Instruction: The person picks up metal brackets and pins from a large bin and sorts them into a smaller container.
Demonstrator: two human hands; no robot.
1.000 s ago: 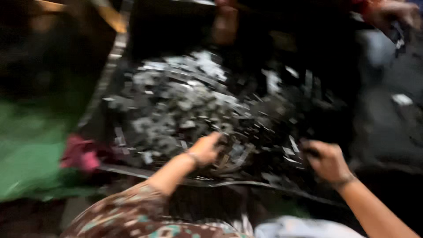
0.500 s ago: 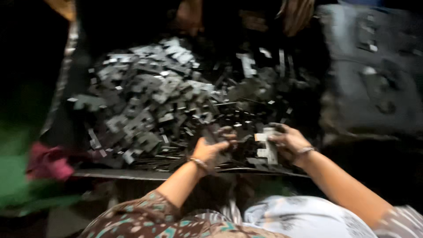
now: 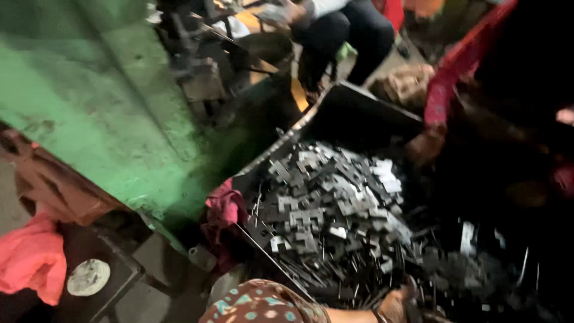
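Observation:
A heap of small flat grey metal stampings (image 3: pixel 329 209) fills a dark metal tray (image 3: pixel 359 113). My left hand (image 3: pixel 399 307) shows only at the bottom edge, wrist and bangle resting on the near part of the heap. Its fingers are blurred and cut off, so any grip is unclear. My patterned sleeve (image 3: pixel 263 305) lies just left of it. My right hand is out of the picture.
A large green machine body (image 3: pixel 101 101) stands to the left of the tray. A pink rag (image 3: pixel 224 209) is wedged at the tray's left rim. Pink cloth (image 3: pixel 30 257) lies at far left. Another person (image 3: pixel 341 30) sits beyond, and a red sleeve (image 3: pixel 454 78) reaches in.
The view has swung left and up, bringing the green machine in. My right hand, which held stampings, has left the picture. My left hand now sits at the bottom edge.

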